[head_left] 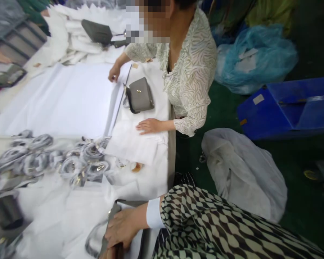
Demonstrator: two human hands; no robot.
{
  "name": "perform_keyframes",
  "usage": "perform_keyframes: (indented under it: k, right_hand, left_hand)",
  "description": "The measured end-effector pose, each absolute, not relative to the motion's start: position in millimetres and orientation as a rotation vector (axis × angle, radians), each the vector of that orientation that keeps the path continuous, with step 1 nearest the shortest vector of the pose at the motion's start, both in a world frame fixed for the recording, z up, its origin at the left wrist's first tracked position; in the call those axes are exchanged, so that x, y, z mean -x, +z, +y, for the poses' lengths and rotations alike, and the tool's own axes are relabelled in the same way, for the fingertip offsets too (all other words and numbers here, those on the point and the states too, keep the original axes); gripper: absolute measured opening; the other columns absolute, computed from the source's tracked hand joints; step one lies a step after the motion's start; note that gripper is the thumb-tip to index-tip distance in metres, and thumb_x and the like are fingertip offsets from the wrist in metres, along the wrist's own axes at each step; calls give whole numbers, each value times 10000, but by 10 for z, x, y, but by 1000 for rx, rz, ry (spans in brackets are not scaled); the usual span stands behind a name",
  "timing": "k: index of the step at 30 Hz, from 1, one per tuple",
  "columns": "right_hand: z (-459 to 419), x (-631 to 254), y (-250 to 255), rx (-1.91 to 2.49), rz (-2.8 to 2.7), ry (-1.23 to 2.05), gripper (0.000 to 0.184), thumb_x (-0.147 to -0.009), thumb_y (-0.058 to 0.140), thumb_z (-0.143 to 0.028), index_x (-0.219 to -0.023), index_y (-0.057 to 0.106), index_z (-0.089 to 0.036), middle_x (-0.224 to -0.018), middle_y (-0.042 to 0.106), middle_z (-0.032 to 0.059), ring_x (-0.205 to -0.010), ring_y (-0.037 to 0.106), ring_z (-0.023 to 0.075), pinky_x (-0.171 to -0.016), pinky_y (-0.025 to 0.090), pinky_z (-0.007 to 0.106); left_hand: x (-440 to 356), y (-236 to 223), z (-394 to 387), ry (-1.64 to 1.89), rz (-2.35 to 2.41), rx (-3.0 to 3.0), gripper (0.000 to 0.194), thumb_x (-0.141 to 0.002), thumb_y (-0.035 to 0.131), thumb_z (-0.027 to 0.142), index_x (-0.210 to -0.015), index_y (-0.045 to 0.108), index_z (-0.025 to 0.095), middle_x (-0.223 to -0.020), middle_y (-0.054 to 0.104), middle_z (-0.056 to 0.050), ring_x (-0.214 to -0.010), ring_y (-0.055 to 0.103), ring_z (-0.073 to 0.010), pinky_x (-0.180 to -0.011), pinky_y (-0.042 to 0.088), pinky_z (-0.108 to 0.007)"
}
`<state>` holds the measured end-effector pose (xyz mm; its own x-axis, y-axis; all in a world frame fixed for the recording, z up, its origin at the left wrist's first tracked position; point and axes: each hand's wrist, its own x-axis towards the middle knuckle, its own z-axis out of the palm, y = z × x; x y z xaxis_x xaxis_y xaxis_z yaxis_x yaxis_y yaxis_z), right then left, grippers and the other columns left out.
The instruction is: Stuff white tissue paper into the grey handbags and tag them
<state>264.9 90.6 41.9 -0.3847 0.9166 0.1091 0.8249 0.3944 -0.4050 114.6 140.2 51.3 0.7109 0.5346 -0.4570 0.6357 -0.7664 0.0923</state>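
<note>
At the bottom of the head view lies a grey handbag with white stuffing or lining at its opening. My right hand, in a black-and-cream patterned sleeve with a pale cuff, lies over the bag, its fingers bent around the edge. Just below it, only a small part of my left hand shows at the frame's lower border, close to the bag; most of its fingers are cut off. A looped grey strap lies beside the bag's left side.
Across the table, a co-worker rests a hand near another grey bag. Several coiled straps lie mid-table beside a small orange-brown roll. White sheets cover the far table. A white sack and blue bin stand right.
</note>
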Motion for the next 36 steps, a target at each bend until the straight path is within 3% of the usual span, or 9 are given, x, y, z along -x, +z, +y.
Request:
perform_keyframes:
  k: [6,9,14,19,21,24,29,34,36]
  right_hand:
    - [792,-2717,612,1307,-2389,455,292,-724,643,-436,-967,669,-277,-950,651,-25,-880,506,193,-701,370,322]
    - [793,-2748,687,1320,-2297,523,248,-777,660,-365,-991,646,-240,-1026,631,7,-957,507,206,-798,381,326]
    - [1071,-2852,759,1506,-2230,710,370,-804,628,-262,-1168,577,-219,-1217,558,60,-1108,456,245,-962,331,380]
    - [1470,-2703,705,1687,-2261,967,489,-809,606,-317,-1260,509,-157,-1197,566,124,-1098,500,277,-922,380,382]
    - [1558,-2634,655,1725,-2265,1003,546,-790,623,-370,-1265,490,-138,-1190,567,137,-1079,523,281,-873,413,370]
    - [1602,-2614,596,1751,-2269,1052,496,-779,624,-385,-1207,516,-158,-1170,570,105,-1055,540,249,-840,431,330]
    - [1664,-2710,593,1711,-2298,1109,454,-766,630,-427,-1134,571,-169,-1140,560,88,-1055,512,247,-891,404,332]
    - [1789,-2613,598,1745,-2356,1030,415,-802,564,-538,-992,637,-177,-1016,582,95,-995,512,268,-865,399,366]
    - [1789,-2520,587,1744,-2373,940,390,-803,574,-510,-999,640,-180,-991,575,99,-967,517,268,-843,406,367]
  left_hand:
    - [-794,845,934,-190,1094,-2664,295,-924,321,319,-915,591,199,-827,658,-72,-808,639,-217,-744,520,-358]
    - [-664,817,869,58,1288,-2690,276,-922,396,341,-1037,576,165,-984,651,-97,-935,615,-229,-843,493,-379]
    - [-114,607,743,422,1740,-2539,468,-906,448,394,-1291,447,128,-1254,568,-141,-1175,503,-283,-977,432,-467]
    - [36,480,647,519,2018,-1880,698,-787,581,476,-1339,395,92,-1345,475,-182,-1252,423,-327,-1051,351,-497]
    - [2,438,648,580,2026,-1385,821,-722,629,507,-1346,351,51,-1286,500,-227,-1161,504,-336,-971,420,-484]
    - [-21,360,610,648,1804,-868,809,-647,662,595,-1206,471,42,-1088,611,-215,-967,610,-298,-833,494,-408]
    - [13,389,501,741,1500,-742,639,-614,725,588,-1039,583,132,-1037,660,-116,-957,602,-235,-836,467,-316]
    - [-60,485,679,730,1583,-651,608,-758,482,713,-935,608,145,-980,658,-74,-923,580,-223,-792,439,-325]
    - [-120,467,773,715,1662,-641,619,-701,550,722,-866,598,127,-887,652,-84,-858,580,-232,-740,435,-331]
